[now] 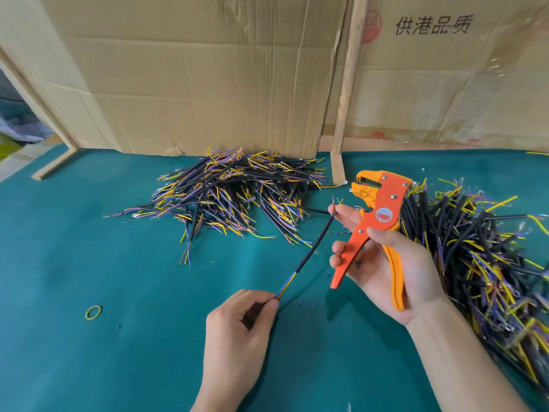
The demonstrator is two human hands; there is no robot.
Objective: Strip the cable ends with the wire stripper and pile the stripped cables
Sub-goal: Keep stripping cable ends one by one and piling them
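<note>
left hand (237, 316) pinches cable (315, 248) | axis runs toward 1 o'clock | far tip at right hand (383, 263), gripping stripper (377, 215)

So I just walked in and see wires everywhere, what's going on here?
A person is stripping cables. The right hand grips an orange wire stripper, while the left hand pinches one end of a black cable whose other end reaches the right fingertips. One cable pile lies ahead, another to the right.
</note>
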